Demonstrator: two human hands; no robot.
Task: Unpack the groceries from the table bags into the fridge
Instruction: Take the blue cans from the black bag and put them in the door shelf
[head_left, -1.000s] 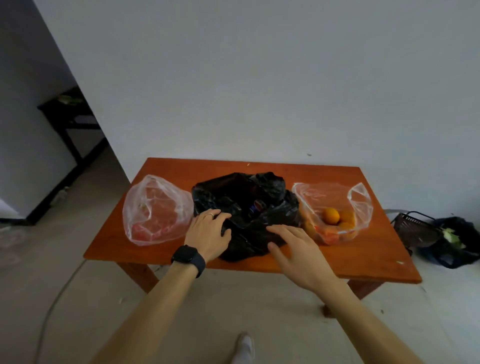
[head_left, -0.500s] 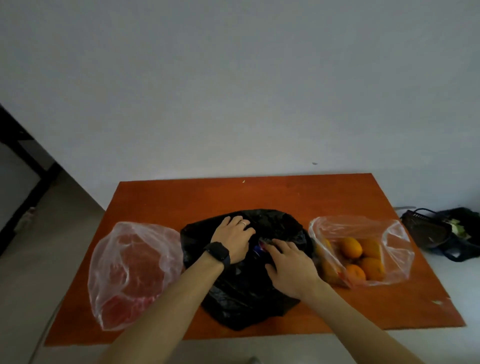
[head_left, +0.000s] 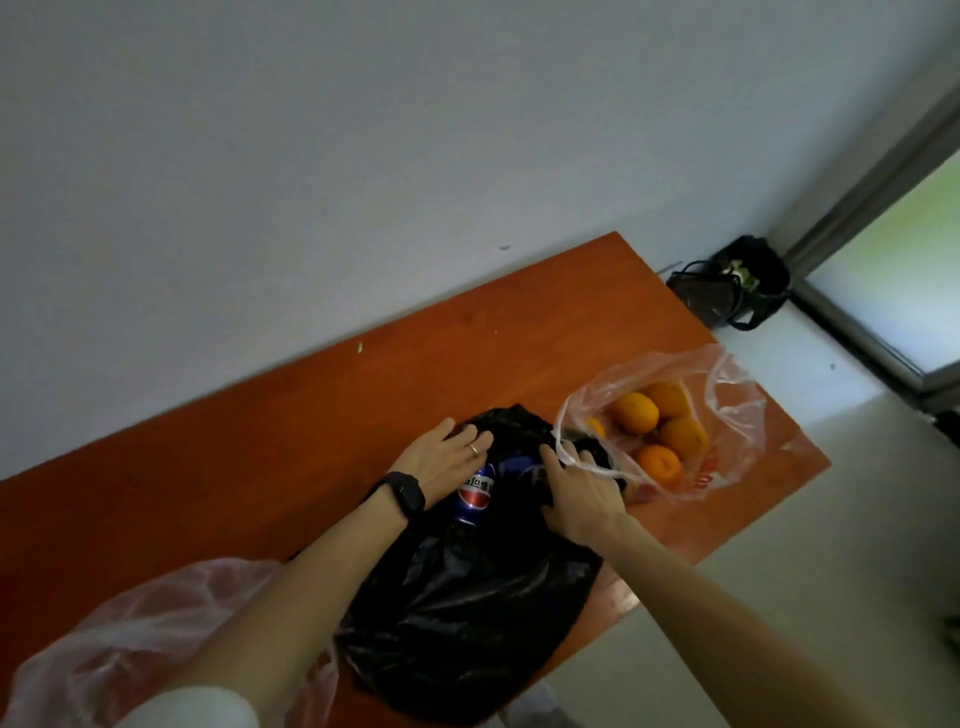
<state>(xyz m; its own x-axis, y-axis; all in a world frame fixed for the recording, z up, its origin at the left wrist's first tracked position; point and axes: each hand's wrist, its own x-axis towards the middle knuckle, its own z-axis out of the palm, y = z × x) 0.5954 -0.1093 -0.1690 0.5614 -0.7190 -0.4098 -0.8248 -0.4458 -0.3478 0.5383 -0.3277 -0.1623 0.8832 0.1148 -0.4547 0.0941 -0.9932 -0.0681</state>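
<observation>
A black plastic bag (head_left: 467, 597) lies in the middle of the orange wooden table (head_left: 363, 405). Its mouth is spread, and a blue Pepsi can (head_left: 475, 493) shows inside, with another dark blue item beside it. My left hand (head_left: 447, 457), with a black watch on the wrist, grips the left rim of the bag's mouth. My right hand (head_left: 576, 493) grips the right rim, its fingertips curled into the plastic. A clear bag (head_left: 727, 415) with several oranges (head_left: 634, 413) sits just right of my right hand. Its white handle loop lies against my fingers.
Another clear bag (head_left: 130, 649) with something reddish lies at the table's near left, partly behind my left forearm. A dark basket and black bag (head_left: 727, 286) stand on the floor in the corner past the table's far end. A bright doorway opens at the right.
My view has tilted and moved closer. Both hands have pulled the black bag's mouth wider, and the Pepsi can now shows plainly between them.
</observation>
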